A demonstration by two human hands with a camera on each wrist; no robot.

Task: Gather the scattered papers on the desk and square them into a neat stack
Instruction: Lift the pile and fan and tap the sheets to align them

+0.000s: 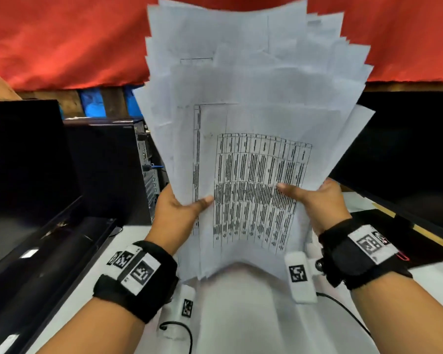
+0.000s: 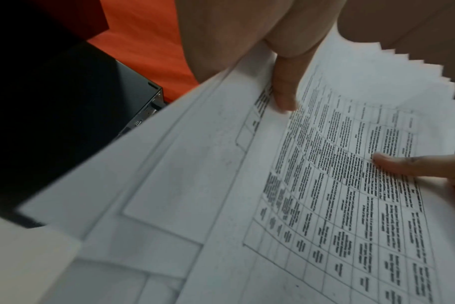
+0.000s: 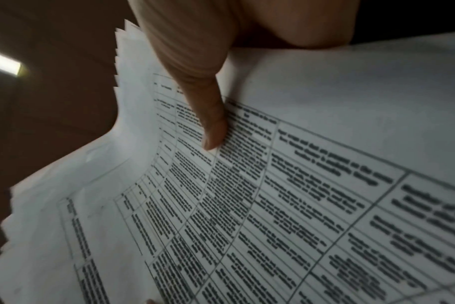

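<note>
A thick bundle of white papers [image 1: 243,103] stands upright in the air above the desk [image 1: 241,315], its sheets fanned out unevenly at the top and sides. The front sheet carries a printed table [image 1: 258,190]. My left hand [image 1: 179,213] grips the bundle's lower left side, thumb pressed on the front sheet. On the lower right side, my right hand [image 1: 317,198] grips it the same way. The left wrist view shows the papers [image 2: 273,185] with my left thumb [image 2: 286,86] on them. My right thumb [image 3: 208,115] lies on the papers [image 3: 273,205] in the right wrist view.
A dark monitor [image 1: 23,175] and a black computer tower [image 1: 108,169] stand at the left. Another dark screen [image 1: 407,154] stands at the right, with a black folder [image 1: 399,238] below it. Red cloth [image 1: 62,42] hangs behind.
</note>
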